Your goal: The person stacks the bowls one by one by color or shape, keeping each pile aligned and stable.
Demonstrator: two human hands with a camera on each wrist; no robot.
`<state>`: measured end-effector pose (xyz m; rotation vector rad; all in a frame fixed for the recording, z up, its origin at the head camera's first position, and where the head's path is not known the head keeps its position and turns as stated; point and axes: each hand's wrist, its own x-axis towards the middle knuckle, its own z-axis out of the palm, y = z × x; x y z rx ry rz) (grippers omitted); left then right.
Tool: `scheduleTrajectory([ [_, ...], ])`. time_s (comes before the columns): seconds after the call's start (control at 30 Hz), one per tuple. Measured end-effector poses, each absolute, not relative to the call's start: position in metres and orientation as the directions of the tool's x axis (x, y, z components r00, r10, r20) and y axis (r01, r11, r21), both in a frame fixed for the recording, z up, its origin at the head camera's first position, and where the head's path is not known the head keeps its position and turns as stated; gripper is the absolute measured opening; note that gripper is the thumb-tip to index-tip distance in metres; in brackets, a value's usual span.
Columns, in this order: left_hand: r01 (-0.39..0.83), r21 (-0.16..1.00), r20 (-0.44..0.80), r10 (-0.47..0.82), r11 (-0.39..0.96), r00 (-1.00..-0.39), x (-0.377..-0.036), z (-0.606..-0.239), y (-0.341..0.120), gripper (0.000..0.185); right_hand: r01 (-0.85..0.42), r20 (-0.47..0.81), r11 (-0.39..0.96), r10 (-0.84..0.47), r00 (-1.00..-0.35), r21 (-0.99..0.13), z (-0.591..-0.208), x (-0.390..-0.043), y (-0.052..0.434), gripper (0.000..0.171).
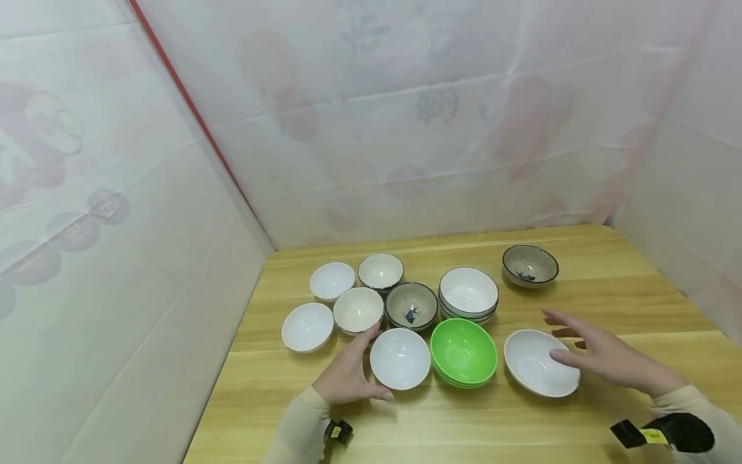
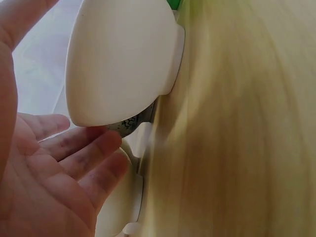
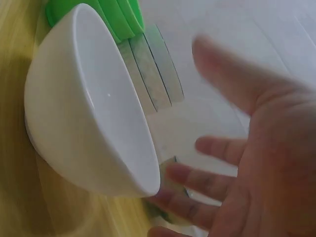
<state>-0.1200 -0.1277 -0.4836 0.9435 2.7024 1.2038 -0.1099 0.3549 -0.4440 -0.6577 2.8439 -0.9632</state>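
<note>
Gathering bowls: left hand (image 1: 348,374) open, cupped against round white plastic bowl (image 1: 400,358); right hand (image 1: 603,354) open, beside wide white bowl (image 1: 540,363). Judgement: grip rims squarely before lifting toward 1 stack.

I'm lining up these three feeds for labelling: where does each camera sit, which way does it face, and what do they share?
Head: worn on the head, looking forward and down at the table of bowls; both forearms show.
Left wrist: looks along the open left hand at a white bowl.
Right wrist: looks past the open right hand at another white bowl.
Shared: both wrist views catch the green bowls.
</note>
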Motion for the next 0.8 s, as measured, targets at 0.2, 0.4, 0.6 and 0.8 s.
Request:
scheduleTrajectory([
  [0.2,0.488,0.708,0.183,0.535,0.51,-0.825,-0.121,-0.489,-0.128,0.124,-0.249,-0.038,0.689,-0.373,-0.927,-0.68,-0.454,-0.118,0.362,0.044],
  [0.4,0.458,0.735,0.158,0.53,0.5,-0.833,-0.121,-0.497,-0.127,0.123,-0.112,-0.173,0.654,-0.355,-0.919,-0.748,-0.462,-0.128,0.365,0.043],
  [0.6,0.449,0.75,0.164,0.521,0.486,-0.838,-0.124,-0.503,-0.126,0.122,-0.052,-0.228,0.63,-0.355,-0.906,-0.775,-0.478,-0.138,0.371,0.043],
  [0.8,0.436,0.765,0.154,0.523,0.473,-0.838,-0.124,-0.505,-0.126,0.124,0.105,-0.3,0.403,-0.459,-0.837,-0.909,-0.497,-0.144,0.375,0.043],
])
